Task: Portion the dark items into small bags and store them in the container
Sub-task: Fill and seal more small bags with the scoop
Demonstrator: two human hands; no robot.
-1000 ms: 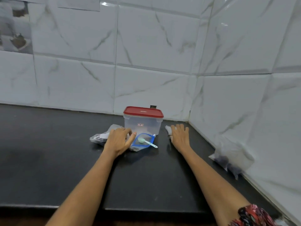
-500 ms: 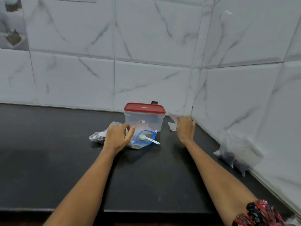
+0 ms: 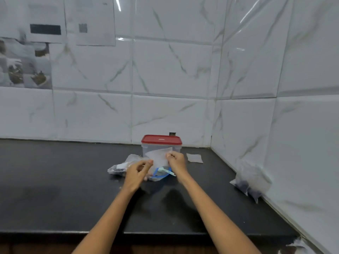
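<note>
A clear container (image 3: 161,143) with a red lid stands on the black counter near the wall corner. In front of it I hold a small clear bag (image 3: 158,156) upright: my right hand (image 3: 177,160) pinches its right top edge, and my left hand (image 3: 138,171) pinches its left lower edge. Below the bag lies a blue-rimmed pouch (image 3: 161,176) with a pale green scoop (image 3: 165,170) resting on it. A crumpled clear bag (image 3: 121,166) with dark items lies to the left, partly hidden by my left hand.
More small flat bags (image 3: 194,158) lie right of the container. A clear bag with dark items (image 3: 250,182) leans against the right wall. The black counter (image 3: 55,180) stretches left, its front edge near my forearms. Papers hang on the tiled wall at upper left.
My right hand came left from the flat bags carrying one small bag. My left hand rose off the crumpled bag and took the small bag's other edge. The camera tilted up.
</note>
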